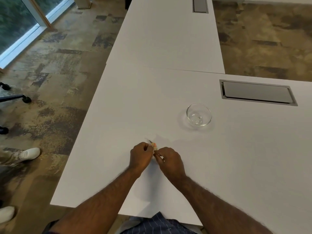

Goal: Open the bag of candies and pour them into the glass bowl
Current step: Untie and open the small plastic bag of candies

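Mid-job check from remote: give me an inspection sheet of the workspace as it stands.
Surface: white table, bare around the work.
Job's things: small clear bag of candies pinched between both hands; clear glass bowl empty, upright, ahead and to the right.
Clutter: nothing seen.
Hands: left hand and right hand both closed on the bag.
Cables: nothing seen; grey cable hatch shut.
Surroundings: mottled carpet, white shoes, chair casters.
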`<state>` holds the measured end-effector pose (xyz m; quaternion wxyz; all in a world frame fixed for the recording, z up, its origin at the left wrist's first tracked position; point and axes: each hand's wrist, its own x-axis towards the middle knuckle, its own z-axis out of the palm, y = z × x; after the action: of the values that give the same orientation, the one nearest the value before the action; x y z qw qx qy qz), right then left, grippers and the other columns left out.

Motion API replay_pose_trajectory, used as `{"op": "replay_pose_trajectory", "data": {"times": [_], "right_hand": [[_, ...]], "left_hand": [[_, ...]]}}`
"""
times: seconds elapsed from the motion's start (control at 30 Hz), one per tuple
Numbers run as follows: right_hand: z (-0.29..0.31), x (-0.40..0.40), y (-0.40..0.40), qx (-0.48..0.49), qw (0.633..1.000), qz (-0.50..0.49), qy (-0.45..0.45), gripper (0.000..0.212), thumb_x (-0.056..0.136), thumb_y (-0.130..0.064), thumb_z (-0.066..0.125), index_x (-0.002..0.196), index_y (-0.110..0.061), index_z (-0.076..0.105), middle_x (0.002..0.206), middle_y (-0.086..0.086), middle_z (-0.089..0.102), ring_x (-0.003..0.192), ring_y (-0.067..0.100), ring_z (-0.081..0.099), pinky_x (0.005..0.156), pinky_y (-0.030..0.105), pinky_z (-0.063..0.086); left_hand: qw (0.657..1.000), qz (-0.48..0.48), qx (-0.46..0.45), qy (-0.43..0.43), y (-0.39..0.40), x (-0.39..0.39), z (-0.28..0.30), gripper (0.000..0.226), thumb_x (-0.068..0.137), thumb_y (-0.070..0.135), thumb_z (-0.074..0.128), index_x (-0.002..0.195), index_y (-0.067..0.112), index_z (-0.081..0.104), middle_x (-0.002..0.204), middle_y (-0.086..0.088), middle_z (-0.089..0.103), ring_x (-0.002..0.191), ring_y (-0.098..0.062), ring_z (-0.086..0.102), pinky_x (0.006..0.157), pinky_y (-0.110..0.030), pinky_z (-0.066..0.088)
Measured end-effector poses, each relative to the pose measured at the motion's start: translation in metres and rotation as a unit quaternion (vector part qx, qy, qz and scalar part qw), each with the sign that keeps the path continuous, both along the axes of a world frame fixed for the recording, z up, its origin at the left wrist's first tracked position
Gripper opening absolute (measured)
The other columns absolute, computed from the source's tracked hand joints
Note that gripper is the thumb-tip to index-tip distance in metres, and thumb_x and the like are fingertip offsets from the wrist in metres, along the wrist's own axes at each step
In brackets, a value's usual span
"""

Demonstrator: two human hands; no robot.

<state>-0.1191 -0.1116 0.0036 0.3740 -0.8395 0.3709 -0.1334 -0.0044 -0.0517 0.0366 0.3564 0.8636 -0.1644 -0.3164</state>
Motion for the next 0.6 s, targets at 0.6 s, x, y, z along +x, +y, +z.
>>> {"op": "replay_pose_trajectory", "data": {"times": [0.6], "right_hand": [[0.027, 0.004, -0.014, 0.241, 0.967, -0.012, 0.081, 0.028, 0.093, -0.037, 0.054, 0.081, -0.013, 0.061, 0.072, 0.002, 0.076, 0.063, 0.014, 0.072, 0.063, 0.026, 0.057]], "left_hand": [[0.995, -0.092, 0.023, -0.03, 0.011, -0.003, 0.009, 0.01, 0.073, 0.018, 0.079, 0.064, 0.014, 0.078, 0.064, -0.002, 0.074, 0.054, -0.009, 0.063, 0.05, -0.016, 0.045]]}}
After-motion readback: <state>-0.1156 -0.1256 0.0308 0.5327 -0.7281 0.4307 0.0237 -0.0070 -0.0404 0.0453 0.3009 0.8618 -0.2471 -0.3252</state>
